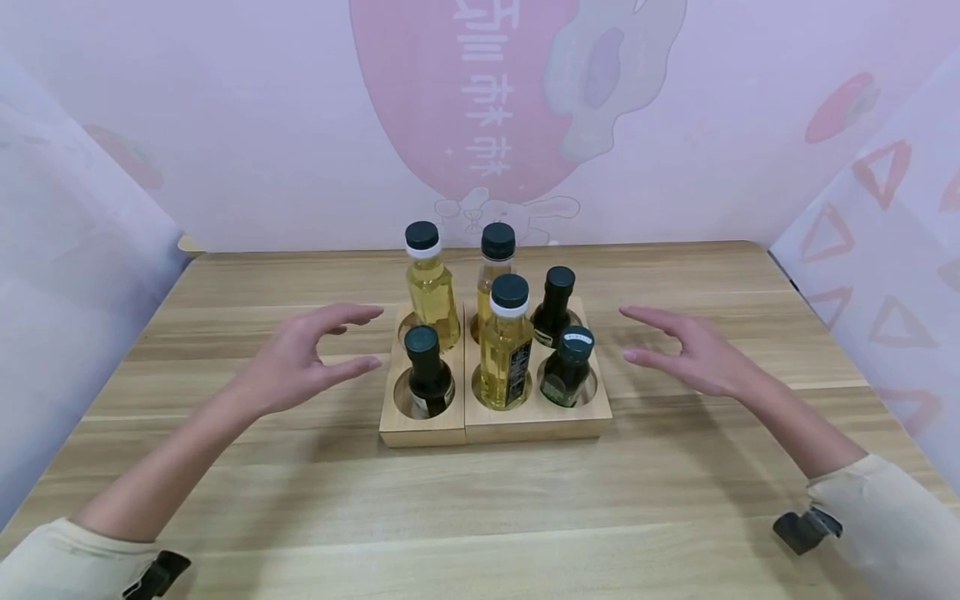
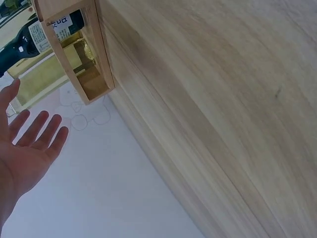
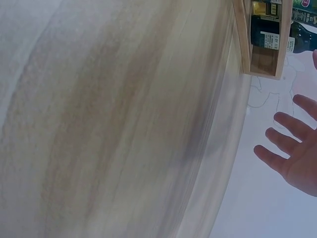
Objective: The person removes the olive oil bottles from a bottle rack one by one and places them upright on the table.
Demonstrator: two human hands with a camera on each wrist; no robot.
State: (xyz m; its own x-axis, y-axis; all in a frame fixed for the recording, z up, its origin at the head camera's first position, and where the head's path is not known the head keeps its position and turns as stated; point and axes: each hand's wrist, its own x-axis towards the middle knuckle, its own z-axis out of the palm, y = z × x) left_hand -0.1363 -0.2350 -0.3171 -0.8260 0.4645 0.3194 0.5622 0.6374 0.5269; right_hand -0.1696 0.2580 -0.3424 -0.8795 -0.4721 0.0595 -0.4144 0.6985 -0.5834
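A wooden bottle rack point(image 1: 540, 429), in two parts set side by side, stands on the table with bottles upright in its round holes. Three are tall clear bottles of yellow liquid: one at back left point(image 1: 432, 296), one at back middle point(image 1: 497, 246) and one at front middle point(image 1: 506, 358). Three are small dark bottles: front left point(image 1: 427, 371), back right point(image 1: 555, 304) and front right point(image 1: 567, 371). To the left of the rack my left hand point(image 1: 307, 358) hovers with fingers extended, touching nothing. My right hand point(image 1: 690, 354) mirrors it on the right side, also apart from the bottles.
The wood-grain table point(image 1: 480, 517) reaches back to a pale printed backdrop point(image 1: 262, 125). Printed panels also flank the table at left and right. Black straps point(image 1: 806, 531) are on both sleeves.
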